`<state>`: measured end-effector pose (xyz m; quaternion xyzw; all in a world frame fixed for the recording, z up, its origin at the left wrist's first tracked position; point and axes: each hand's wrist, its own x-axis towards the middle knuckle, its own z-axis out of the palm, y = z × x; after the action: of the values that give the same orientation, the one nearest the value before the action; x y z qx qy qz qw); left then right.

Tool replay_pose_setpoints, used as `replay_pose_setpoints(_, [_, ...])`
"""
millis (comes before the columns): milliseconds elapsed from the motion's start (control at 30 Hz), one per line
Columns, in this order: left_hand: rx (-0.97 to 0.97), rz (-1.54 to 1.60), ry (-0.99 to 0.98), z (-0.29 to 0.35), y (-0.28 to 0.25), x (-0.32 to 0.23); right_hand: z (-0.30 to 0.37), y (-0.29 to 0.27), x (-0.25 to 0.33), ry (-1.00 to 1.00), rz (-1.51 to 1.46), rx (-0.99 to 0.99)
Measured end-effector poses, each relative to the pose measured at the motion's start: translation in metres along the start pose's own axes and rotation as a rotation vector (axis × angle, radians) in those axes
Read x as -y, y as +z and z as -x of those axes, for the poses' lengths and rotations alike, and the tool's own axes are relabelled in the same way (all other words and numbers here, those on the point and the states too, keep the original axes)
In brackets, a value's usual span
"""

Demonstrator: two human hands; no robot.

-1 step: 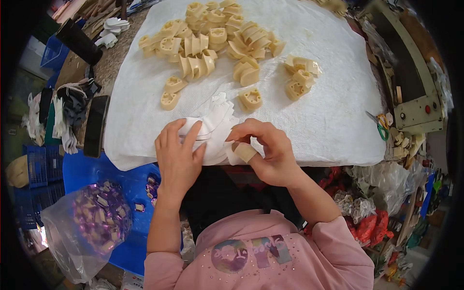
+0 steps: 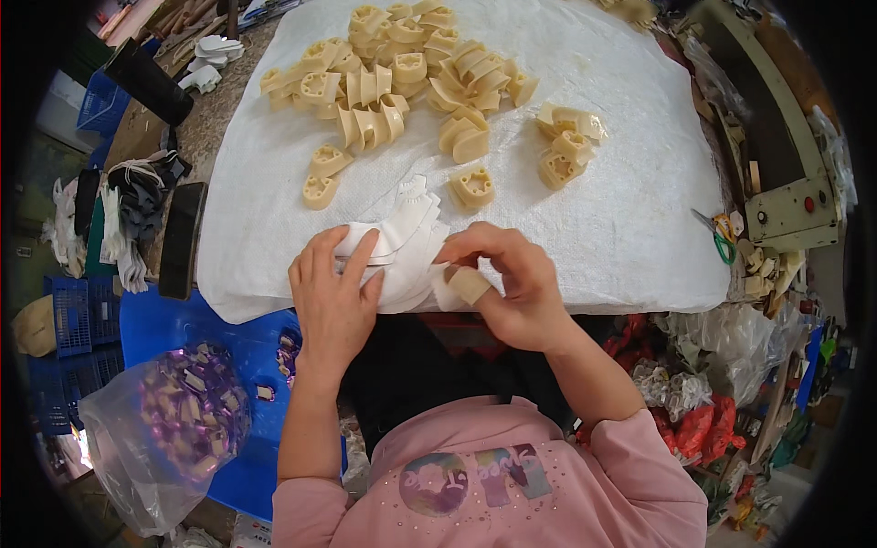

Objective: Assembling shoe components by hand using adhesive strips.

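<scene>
A fanned stack of thin white cut pieces (image 2: 402, 239) with notched ends lies at the near edge of the white-covered table. My left hand (image 2: 333, 292) rests over its left side, fingers curved on top and thumb apart at the near side. At the right side of the stack, my right hand (image 2: 512, 283) pinches the edge of one white piece (image 2: 445, 290) between thumb and fingers. A tan wrap covers the right thumb. Just beyond the hands stand beige moulded shoe heels (image 2: 473, 186), with holes in their ends; several more are heaped farther back.
A phone (image 2: 183, 239) and dark cylinder (image 2: 151, 80) lie at the left. Below left, a clear bag (image 2: 137, 447) of purple-covered pieces sits in a blue tub (image 2: 265, 475). Scissors (image 2: 722, 239) and a pale green machine (image 2: 791, 215) with a red button stand at the right.
My right hand has shifted slightly to the right with the pinched edge. The left hand has moved a little to the left; the heels lie as before.
</scene>
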<state>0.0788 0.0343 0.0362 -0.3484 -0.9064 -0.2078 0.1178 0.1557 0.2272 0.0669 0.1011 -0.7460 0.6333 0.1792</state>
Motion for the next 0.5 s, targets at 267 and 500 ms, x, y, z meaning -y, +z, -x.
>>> replay_pose_setpoints(267, [-0.095,-0.221,0.000,-0.007,-0.017,0.037,0.004,-0.019,0.000,0.005,0.008,-0.179])
replay_pose_setpoints(500, [0.087,0.627,0.029,-0.013,-0.022,-0.043,-0.006,-0.005,0.009,0.011,0.011,-0.130])
